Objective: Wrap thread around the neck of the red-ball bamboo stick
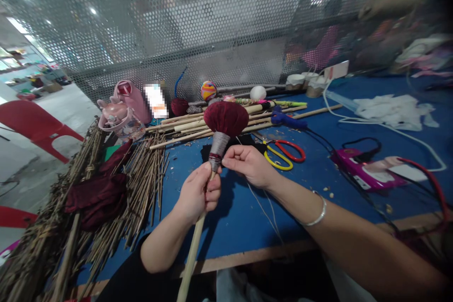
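My left hand (198,193) is closed round a pale wooden stick (191,257), holding it upright over the blue table (244,226). The stick's top carries a dark red cloth ball (225,119) with grey thread wound tightly below it (217,148). My right hand (247,164) pinches at the bottom of that grey winding, fingers pressed together. A thin thread (264,210) trails down from the right hand across the table. A silver bangle (318,214) sits on my right wrist.
A heap of thin brown twigs (141,188) with dark red cloth (97,196) lies at the left. Behind are long sticks (198,125), scissors with red and yellow handles (283,153), a pink device with cables (364,174), white cloth (392,111), a pink jug (123,108), and a mesh screen (212,33).
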